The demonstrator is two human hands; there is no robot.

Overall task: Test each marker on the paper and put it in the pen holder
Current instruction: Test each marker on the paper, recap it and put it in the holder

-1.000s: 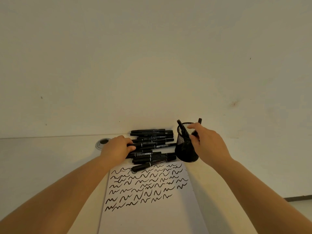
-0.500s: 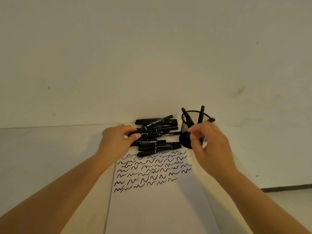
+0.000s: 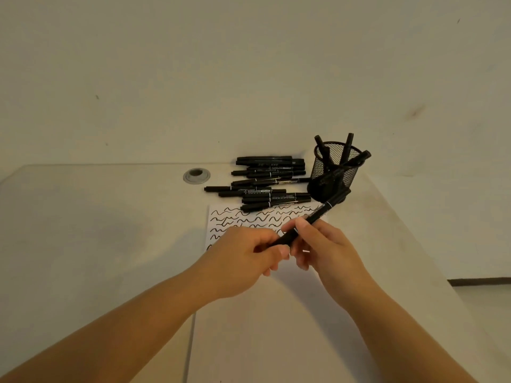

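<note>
Both hands held one slim black marker with white print on its barrel, slanted above the scribbled paper: the left hand pinched its near end, and the right hand curled its fingers around the middle, its far end pointing toward the mesh pen holder.

Both hands on one marker above the paper: left hand pinches its near end, right hand grips mid-barrel. Far end points at the holder. Holder: mesh, three markers leaning inside. Marker pile lies just left of holder. Grommet further left.
</note>
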